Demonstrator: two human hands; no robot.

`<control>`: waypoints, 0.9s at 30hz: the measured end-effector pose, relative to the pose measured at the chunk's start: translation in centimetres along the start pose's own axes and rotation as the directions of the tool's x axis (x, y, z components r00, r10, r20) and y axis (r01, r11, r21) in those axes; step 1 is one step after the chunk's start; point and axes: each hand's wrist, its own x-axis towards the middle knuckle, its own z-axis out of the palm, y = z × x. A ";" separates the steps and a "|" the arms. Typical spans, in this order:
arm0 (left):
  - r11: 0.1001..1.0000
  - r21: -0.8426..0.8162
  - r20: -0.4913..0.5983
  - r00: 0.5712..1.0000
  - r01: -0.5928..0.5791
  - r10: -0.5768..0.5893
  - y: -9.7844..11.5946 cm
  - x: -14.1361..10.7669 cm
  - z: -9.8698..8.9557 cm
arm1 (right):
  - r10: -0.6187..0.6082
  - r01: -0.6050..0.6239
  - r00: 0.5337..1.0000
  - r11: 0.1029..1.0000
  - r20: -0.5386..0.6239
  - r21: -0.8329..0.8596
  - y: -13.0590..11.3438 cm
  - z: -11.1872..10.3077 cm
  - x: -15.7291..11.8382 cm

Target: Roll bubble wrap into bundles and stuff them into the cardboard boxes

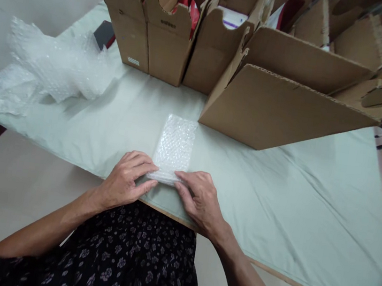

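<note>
A rectangular piece of bubble wrap [176, 143] lies flat on the pale green tablecloth, close to the table's near edge. Its near end is folded or rolled into a thicker strip. My left hand [132, 176] pinches the left end of that strip between thumb and fingers. At the strip's right end, my right hand [200, 194] grips in the same way, thumb below and fingertips above. Whether anything lies inside the fold cannot be made out.
Tall open cardboard boxes [168, 40] stand in a row along the back, some with red or white items inside. A wider box [288, 107] juts forward on the right. Crumpled bubble wrap [63, 66] lies at the left, beside a dark flat object [104, 34].
</note>
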 end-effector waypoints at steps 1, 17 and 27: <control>1.000 -0.008 -0.005 1.000 0.019 -0.019 -0.1 0.1 -0.1 | 0.041 -0.041 0.999 0.999 0.005 0.019 0.0 0.0 0.0; 0.999 -0.046 0.003 1.000 -0.010 0.010 -0.3 0.4 0.1 | 0.049 -0.050 0.998 0.998 0.028 0.027 -0.2 -0.1 0.2; 0.959 0.123 -0.109 0.964 0.254 -0.241 -1.3 3.1 1.4 | -0.095 0.087 0.995 0.938 -0.007 -0.337 -0.4 0.9 0.5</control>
